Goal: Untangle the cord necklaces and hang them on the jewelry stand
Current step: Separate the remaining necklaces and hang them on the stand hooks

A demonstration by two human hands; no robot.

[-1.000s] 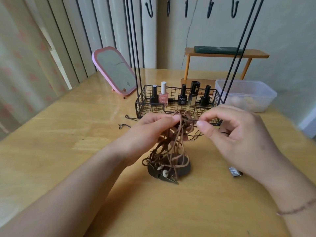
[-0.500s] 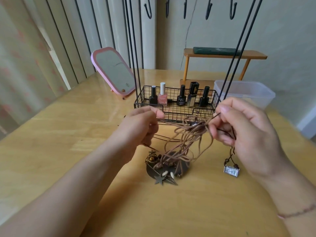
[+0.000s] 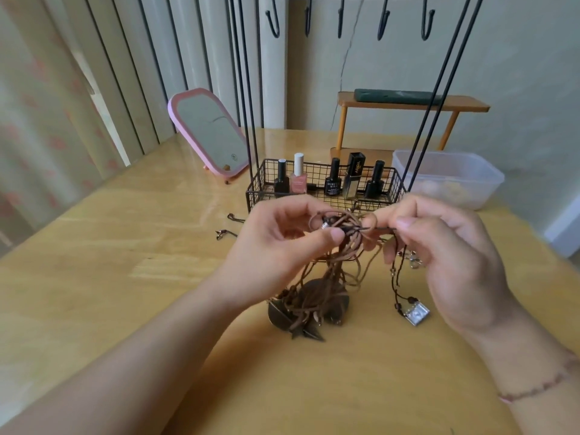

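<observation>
Cord necklaces (image 3: 339, 246) hung in a brown tangle between both hands, the left hand (image 3: 282, 243) and right hand (image 3: 445, 246) each with its grip pinched on the knot, pendants resting on the counter (image 3: 125, 262) before the jewelry stand (image 3: 326, 186).

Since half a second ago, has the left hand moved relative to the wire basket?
Yes. The left hand moved right toward the knot of the cord necklaces, now under the middle of the wire basket instead of its left corner.
</observation>
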